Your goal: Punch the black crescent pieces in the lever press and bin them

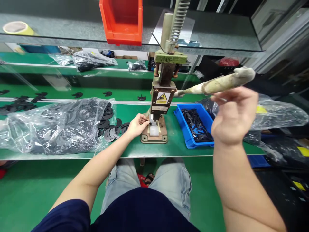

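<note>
My left hand (138,125) is at the base of a bench hand press (154,139), thumb and fingers pinched on a small black part (150,122). That part lies at the pale fixture block (154,130) under the press ram (157,115); most of it is hidden by my fingers. Raised to the right, my right hand (233,117) is just under the wrapped end of the press lever (224,82). Its fingers are loosely bent and apart, not wrapped round the lever; whether they touch it is unclear.
A clear bag of black curved pieces (60,125) lies left, with loose pieces (112,133) spilling out. Right of the press stands a blue bin (193,145) of black parts. An orange bin (123,40) sits on the shelf above. More plastic bags (277,112) lie far right.
</note>
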The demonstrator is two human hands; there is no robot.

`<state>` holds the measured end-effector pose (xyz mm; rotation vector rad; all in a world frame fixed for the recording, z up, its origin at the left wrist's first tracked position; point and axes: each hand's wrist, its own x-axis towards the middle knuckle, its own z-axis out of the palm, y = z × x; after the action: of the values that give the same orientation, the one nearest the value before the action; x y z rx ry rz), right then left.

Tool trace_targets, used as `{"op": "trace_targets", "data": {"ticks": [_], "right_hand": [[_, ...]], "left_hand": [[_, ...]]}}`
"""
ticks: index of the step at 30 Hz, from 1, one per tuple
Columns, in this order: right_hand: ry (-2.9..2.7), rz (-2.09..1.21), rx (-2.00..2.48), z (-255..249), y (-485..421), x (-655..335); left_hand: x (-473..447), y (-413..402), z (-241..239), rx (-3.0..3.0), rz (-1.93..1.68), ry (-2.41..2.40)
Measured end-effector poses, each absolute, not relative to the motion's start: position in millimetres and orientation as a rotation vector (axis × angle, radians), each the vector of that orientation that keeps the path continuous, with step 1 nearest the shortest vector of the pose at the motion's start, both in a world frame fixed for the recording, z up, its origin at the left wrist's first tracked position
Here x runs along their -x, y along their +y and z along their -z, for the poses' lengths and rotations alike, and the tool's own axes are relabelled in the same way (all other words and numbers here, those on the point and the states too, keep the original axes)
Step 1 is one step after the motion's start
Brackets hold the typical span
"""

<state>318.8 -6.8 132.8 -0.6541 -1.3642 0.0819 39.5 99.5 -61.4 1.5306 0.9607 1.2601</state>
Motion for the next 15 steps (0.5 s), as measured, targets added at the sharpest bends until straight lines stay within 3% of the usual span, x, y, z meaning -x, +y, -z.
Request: {"op": "trace_targets", "data": {"ticks": [3, 7, 15], "right_hand": [[-1.489, -0.222, 0.548, -176, 4, -303], [-1.617, -0.236, 0.526, -187, 14, -284], [-1.536, -0.083, 0.603, -99, -22, -271]], "left_hand": [[-44, 108, 66, -1.884, -1.174, 1.107], [-45, 108, 65, -2.285, -1.038, 1.073], [-41, 105, 63, -2.416, -1.089, 0.960]]}}
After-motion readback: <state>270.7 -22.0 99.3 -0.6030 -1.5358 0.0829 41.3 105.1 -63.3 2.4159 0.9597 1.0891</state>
